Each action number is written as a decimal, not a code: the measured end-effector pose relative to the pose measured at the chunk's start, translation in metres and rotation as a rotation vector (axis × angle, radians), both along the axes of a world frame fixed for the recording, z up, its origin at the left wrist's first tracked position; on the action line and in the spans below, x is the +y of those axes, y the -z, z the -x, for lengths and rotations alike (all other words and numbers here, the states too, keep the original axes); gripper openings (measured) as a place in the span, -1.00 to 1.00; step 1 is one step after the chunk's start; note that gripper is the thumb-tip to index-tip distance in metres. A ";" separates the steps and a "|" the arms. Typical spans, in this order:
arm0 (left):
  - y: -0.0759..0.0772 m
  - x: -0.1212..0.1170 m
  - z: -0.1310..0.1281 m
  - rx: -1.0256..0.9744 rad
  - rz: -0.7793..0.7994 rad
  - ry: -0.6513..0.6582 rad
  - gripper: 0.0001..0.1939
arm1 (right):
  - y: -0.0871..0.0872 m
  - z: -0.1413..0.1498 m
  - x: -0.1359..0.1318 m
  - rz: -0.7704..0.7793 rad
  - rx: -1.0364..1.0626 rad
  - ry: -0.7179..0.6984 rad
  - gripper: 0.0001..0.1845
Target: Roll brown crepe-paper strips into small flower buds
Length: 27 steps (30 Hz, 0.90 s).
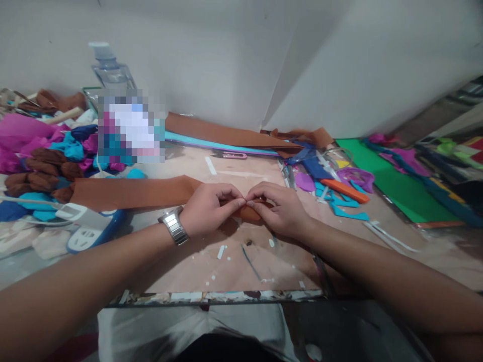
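My left hand [209, 208] and my right hand [289, 211] meet over the middle of the table, thumbs and forefingers pinched together. Between them they hold a small folded piece of brown sheet [249, 215], which looks like thin felt or crepe. Its pinched edge is hidden by the fingertips. A long brown strip [139, 193] runs from the left to behind my left hand; whether it joins the held piece cannot be seen. A metal-banded watch [174, 226] is on my left wrist.
At left lie bunched brown, blue and pink pieces [45, 161] and a white-and-blue power strip [92, 231]. Behind are a folded brown sheet [219, 133], a pink cutter [234, 156] and a clear bottle [111, 70]. At right lie an orange knife [347, 191], scraps and a green sheet [400, 186].
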<state>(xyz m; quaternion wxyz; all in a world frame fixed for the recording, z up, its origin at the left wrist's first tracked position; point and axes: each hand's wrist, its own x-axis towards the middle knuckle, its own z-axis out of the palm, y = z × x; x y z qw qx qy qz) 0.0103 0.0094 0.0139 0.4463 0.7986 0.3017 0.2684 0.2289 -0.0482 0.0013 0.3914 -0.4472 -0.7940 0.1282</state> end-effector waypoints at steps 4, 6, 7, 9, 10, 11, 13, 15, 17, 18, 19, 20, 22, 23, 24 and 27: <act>-0.001 -0.004 0.001 0.054 -0.115 -0.036 -0.77 | 0.000 0.002 0.000 0.022 -0.010 0.008 -0.89; -0.002 -0.006 0.002 0.078 -0.176 -0.064 -0.77 | 0.000 0.003 -0.001 0.043 0.001 0.032 -0.91; -0.002 -0.006 0.002 0.087 -0.206 -0.075 -0.77 | 0.001 0.003 -0.001 0.049 0.009 0.044 -0.93; -0.003 -0.007 0.002 0.101 -0.261 -0.090 -0.77 | 0.001 0.005 -0.001 0.050 0.018 0.067 -0.96; -0.003 -0.007 0.002 0.108 -0.283 -0.093 -0.77 | 0.001 0.005 -0.001 0.047 0.019 0.074 -0.97; -0.003 -0.007 0.002 0.111 -0.304 -0.097 -0.77 | 0.001 0.006 -0.002 0.044 0.018 0.079 -0.97; -0.002 -0.007 0.002 0.110 -0.350 -0.097 -0.78 | 0.001 0.007 -0.003 0.044 0.018 0.081 -0.97; 0.000 -0.007 0.002 0.108 -0.394 -0.096 -0.79 | 0.000 0.007 -0.003 0.057 0.021 0.078 -0.95; 0.001 -0.007 0.002 0.110 -0.427 -0.097 -0.79 | 0.000 0.008 -0.004 0.078 0.029 0.076 -0.94; 0.002 -0.007 0.002 0.114 -0.443 -0.099 -0.79 | 0.001 0.008 -0.004 0.088 0.035 0.077 -0.94; 0.003 -0.007 0.002 0.116 -0.461 -0.101 -0.79 | 0.001 0.009 -0.004 0.093 0.042 0.079 -0.94; 0.003 -0.007 0.002 0.119 -0.476 -0.103 -0.79 | 0.001 0.009 -0.004 0.094 0.048 0.083 -0.95; 0.003 -0.006 0.002 0.119 -0.495 -0.110 -0.79 | 0.002 0.009 -0.004 0.078 0.053 0.094 -0.96; 0.003 -0.006 0.003 0.119 -0.498 -0.113 -0.78 | 0.002 0.009 -0.004 0.067 0.049 0.101 -0.97; 0.003 -0.006 0.003 0.117 -0.500 -0.116 -0.78 | 0.002 0.009 -0.004 0.056 0.043 0.106 -0.97; 0.003 -0.005 0.003 0.112 -0.524 -0.113 -0.77 | 0.001 0.009 -0.004 0.053 0.031 0.107 -0.97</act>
